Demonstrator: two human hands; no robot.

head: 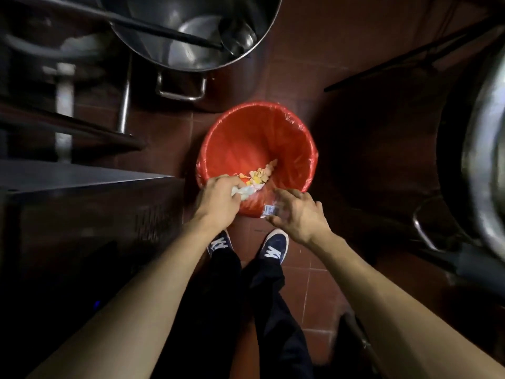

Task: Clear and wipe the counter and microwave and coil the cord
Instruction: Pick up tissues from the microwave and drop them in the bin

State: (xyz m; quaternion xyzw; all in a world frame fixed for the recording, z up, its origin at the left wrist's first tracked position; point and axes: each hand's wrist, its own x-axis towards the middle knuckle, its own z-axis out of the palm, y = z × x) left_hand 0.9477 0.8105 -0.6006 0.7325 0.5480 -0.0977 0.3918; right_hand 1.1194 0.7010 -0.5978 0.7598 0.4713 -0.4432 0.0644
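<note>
Left hand (218, 196) is gripping a soft, light wad of crumpled wrappers (247, 191) over the red bin's (246, 138) near rim, right hand (296, 212) is pinching a flimsy, slippery clear plastic wrapper (270, 210) by its edge, probably best held bunched.

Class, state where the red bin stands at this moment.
In the head view the red bin stands on the tiled floor just ahead of the person's shoes, below the large steel pot.
</note>
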